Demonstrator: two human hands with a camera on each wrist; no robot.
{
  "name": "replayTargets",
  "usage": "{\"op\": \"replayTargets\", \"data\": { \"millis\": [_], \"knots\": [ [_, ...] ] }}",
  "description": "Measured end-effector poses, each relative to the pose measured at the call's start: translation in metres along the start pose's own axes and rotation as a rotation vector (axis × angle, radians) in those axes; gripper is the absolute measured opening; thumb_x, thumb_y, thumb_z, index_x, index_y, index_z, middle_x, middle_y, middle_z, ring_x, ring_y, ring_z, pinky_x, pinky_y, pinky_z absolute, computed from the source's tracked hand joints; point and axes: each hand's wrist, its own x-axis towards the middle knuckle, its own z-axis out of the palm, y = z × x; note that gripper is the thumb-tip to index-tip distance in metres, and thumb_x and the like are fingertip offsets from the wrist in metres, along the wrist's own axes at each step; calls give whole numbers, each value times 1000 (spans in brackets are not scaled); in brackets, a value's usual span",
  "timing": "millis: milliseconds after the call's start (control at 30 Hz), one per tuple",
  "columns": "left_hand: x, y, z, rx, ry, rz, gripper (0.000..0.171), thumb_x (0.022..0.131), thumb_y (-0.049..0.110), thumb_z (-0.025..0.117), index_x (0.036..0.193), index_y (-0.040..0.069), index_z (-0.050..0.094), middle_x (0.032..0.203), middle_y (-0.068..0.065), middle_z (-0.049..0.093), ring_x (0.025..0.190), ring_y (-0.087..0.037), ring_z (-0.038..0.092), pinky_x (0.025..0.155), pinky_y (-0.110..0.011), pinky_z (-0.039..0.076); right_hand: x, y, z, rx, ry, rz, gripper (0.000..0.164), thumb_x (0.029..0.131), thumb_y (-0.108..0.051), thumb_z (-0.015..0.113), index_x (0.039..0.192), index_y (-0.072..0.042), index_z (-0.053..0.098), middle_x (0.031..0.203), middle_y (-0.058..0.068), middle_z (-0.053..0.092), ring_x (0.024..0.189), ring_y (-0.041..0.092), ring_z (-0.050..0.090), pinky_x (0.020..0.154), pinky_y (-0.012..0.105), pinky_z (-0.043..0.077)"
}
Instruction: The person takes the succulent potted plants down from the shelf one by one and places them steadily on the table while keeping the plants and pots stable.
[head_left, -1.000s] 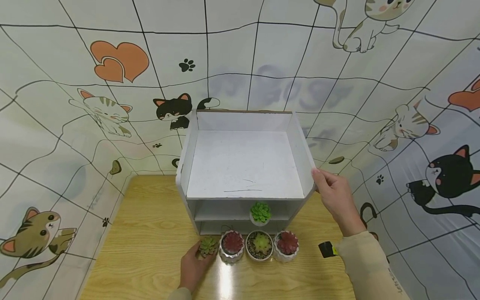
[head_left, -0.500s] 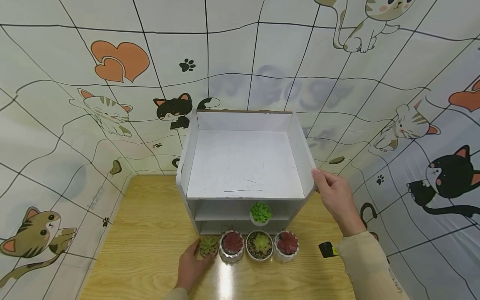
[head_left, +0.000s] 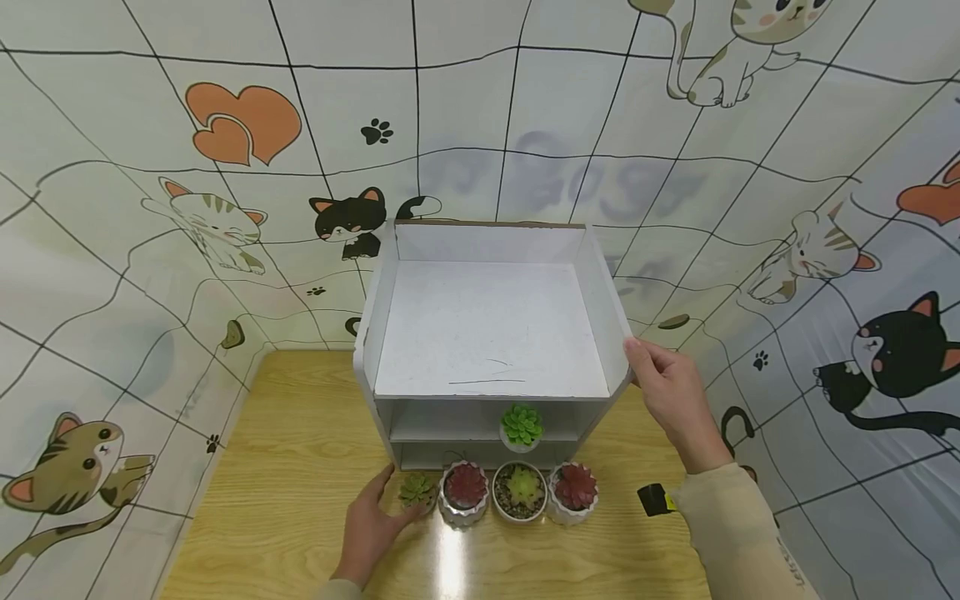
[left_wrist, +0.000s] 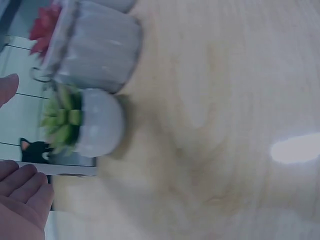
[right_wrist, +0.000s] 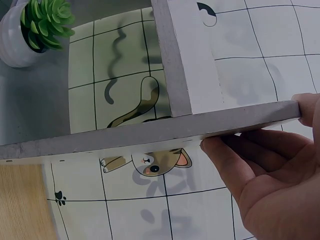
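My left hand [head_left: 367, 529] is spread beside a small green succulent [head_left: 415, 490] in a white pot. In the left wrist view, a gap separates the fingers [left_wrist: 30, 192] from that white pot [left_wrist: 102, 122], which stands upright on the table. My right hand [head_left: 673, 404] grips the right side panel of a white shelf unit [head_left: 491, 333], thumb on one face and fingers on the other. The right wrist view shows this pinch on the panel [right_wrist: 125, 132] up close. A bright green succulent [head_left: 521, 425] sits in a white pot on the shelf's middle level.
In a row before the shelf stand a red succulent [head_left: 464, 486], a yellow-green one [head_left: 521, 487] and another red one [head_left: 575, 485]. A small black-and-yellow object [head_left: 655, 499] lies on the wooden table [head_left: 285, 467] at right. Cat-patterned sheeting [head_left: 465, 108] surrounds the table.
My left hand has let go of the small green succulent and drawn back a little to the left, its fingers spreading. The right hand keeps its hold on the shelf.
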Motion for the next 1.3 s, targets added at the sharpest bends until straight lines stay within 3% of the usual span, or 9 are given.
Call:
{"op": "replayTargets", "data": {
  "millis": [333,500,867,1167,1300],
  "knots": [
    [5,31,-26,-8,99,109,79,79,18,91,146,-3,54,144,-26,58,131,-49,55,104,-60,48,0,0,-1,5,-17,17,61,111,-39,44,148,9,48,148,29,52,134,40,54,105,44,45],
    [11,50,-45,-2,136,202,78,79,14,91,145,-4,54,142,-26,59,127,-49,58,100,-59,52,1,0,-1,4,-20,19,61,111,-40,44,148,8,49,148,28,52,134,40,54,105,45,45],
    [27,101,-94,15,178,364,74,81,13,89,146,-3,55,142,-24,60,129,-45,58,100,-60,51,1,1,0,6,-10,-15,58,111,-37,45,146,9,50,146,29,54,131,39,56,100,31,49],
    [35,125,-116,-4,201,444,71,83,12,87,144,-5,56,142,-24,61,129,-44,59,101,-58,50,1,0,0,2,-6,-4,59,111,-38,45,147,8,50,146,29,54,132,40,56,102,41,46],
    [39,135,-124,-33,187,461,68,85,11,85,146,-2,56,143,-21,61,130,-41,59,103,-50,50,0,0,0,7,-8,10,59,111,-39,45,147,8,50,147,28,53,132,39,55,103,41,46]
  ]
}}
